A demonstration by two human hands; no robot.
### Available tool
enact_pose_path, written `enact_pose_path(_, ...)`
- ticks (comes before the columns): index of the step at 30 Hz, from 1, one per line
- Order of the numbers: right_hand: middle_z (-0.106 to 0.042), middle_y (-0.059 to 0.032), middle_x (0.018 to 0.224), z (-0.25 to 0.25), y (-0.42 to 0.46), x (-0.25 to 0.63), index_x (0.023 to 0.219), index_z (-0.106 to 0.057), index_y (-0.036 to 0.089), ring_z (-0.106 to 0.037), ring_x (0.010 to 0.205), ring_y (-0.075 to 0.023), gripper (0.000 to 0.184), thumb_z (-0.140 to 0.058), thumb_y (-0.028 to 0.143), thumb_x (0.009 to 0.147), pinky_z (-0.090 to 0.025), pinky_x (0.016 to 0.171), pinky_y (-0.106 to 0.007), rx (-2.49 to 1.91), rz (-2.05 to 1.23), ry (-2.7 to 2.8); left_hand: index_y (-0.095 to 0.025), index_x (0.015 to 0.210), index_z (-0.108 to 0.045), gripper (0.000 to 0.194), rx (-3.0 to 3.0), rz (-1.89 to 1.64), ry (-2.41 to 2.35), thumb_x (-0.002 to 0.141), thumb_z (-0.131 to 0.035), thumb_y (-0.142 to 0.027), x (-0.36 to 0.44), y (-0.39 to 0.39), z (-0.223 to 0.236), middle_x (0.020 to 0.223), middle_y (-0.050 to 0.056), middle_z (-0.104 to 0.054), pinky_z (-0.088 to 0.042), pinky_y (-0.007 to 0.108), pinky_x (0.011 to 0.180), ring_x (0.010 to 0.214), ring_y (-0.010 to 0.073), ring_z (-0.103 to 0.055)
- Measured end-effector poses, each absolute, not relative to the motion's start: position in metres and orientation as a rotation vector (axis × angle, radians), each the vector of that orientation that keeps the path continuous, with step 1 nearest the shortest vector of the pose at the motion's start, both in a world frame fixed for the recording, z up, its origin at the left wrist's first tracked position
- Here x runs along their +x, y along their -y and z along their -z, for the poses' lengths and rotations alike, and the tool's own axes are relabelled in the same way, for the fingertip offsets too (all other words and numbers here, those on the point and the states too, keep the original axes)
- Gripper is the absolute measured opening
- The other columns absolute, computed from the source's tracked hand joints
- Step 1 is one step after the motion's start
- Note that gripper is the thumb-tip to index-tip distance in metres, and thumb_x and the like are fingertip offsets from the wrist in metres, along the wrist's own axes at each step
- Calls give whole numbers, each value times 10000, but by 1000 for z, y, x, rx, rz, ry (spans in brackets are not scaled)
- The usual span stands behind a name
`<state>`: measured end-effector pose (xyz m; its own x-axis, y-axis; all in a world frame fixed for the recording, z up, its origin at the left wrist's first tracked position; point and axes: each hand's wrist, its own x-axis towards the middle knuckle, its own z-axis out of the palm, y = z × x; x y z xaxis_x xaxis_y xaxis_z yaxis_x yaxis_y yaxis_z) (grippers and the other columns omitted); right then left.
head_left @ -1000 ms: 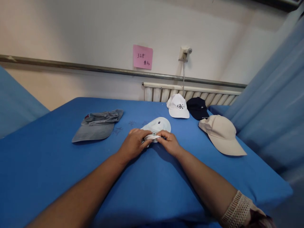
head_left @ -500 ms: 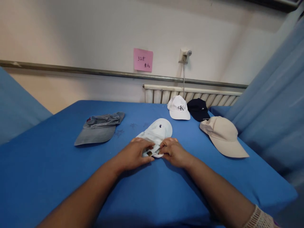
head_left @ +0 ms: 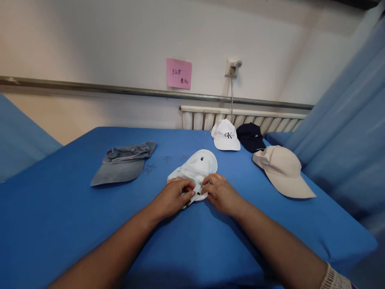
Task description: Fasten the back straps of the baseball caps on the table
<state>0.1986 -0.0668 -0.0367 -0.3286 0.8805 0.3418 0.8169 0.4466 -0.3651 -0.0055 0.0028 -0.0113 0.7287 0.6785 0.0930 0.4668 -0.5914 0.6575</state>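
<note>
A pale, almost white baseball cap [head_left: 197, 164] with a small dark embroidered logo lies on the blue-covered table, its back strap turned toward me. My left hand [head_left: 176, 196] pinches the strap end between thumb and fingers on the left side of the cap's rear opening. On the right side of that opening, my right hand [head_left: 219, 192] is closed on the strap or cap edge, its fingertips close to the left ones. The buckle is partly hidden by my fingers.
A grey cap [head_left: 123, 164] lies at the left. Toward the back right sit a white cap with black letters [head_left: 225, 136], a navy cap [head_left: 250, 136] and a beige cap [head_left: 282, 168]. Behind the blue table [head_left: 75, 192] runs a radiator [head_left: 204, 120]; a blue curtain [head_left: 345, 120] hangs at the right.
My left fingers have closed on the strap end, which now points down toward me; the metal buckle that showed before is mostly covered. My right hand has barely moved.
</note>
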Motion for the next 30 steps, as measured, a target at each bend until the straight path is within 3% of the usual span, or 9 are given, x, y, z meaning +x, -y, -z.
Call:
enact_pose_path(7, -572, -48, 1073, 42, 70, 195, 992, -661, 228, -572, 825, -155, 316, -540, 16, 791, -467, 751, -288, -1516, -294, 2011, -190, 941, -585, 196, 1953, -566, -917, 842, -548, -355, -3, -4, 15, 698, -21, -607, -419, 221, 526, 585, 118, -539)
enact_pose_path(12, -570, -51, 1095, 47, 66, 196, 1010, -641, 227, -589, 875, -161, 311, -517, 24, 810, -485, 782, -287, -1439, -274, 1941, -185, 900, -593, 196, 1960, -599, -882, 847, -540, -366, -1, -1, 10, 710, -11, -604, -437, 225, 519, 575, 110, -534)
enact_pose_path(15, -564, -67, 1128, 46, 65, 198, 1042, -635, 223, -591, 901, -172, 306, -509, 40, 831, -495, 801, -302, -1414, -236, 1933, -179, 1012, -605, 276, 2038, -649, -923, 789, -615, -342, -1, 0, 9, 781, 7, -643, -484, 264, 578, 630, 135, -581)
enact_pose_path(18, -559, -73, 1139, 46, 64, 199, 1053, -628, 220, -591, 922, -177, 306, -501, 42, 838, -500, 816, -307, -1392, -234, 1940, -201, 985, -653, 251, 2235, -699, -974, 764, -641, -321, -1, 0, 10, 840, 31, -693, -510, 340, 740, 776, 192, -633)
enact_pose_path(22, -555, -77, 1135, 47, 63, 199, 1051, -620, 209, -586, 940, -176, 317, -486, 24, 830, -500, 829, -299, -1357, -235, 1939, -234, 996, -684, 222, 2412, -796, -1043, 804, -603, -308, -1, 1, 11, 970, 35, -724, -429, 428, 944, 945, 236, -633)
enact_pose_path(30, -552, -82, 1140, 43, 65, 197, 1059, -624, 208, -583, 961, -180, 321, -482, 27, 835, -508, 843, -308, -1355, -200, 1946, -232, 955, -680, 189, 2566, -740, -976, 872, -525, -301, -3, 3, 3, 909, 23, -702, -397, 400, 912, 937, 221, -603)
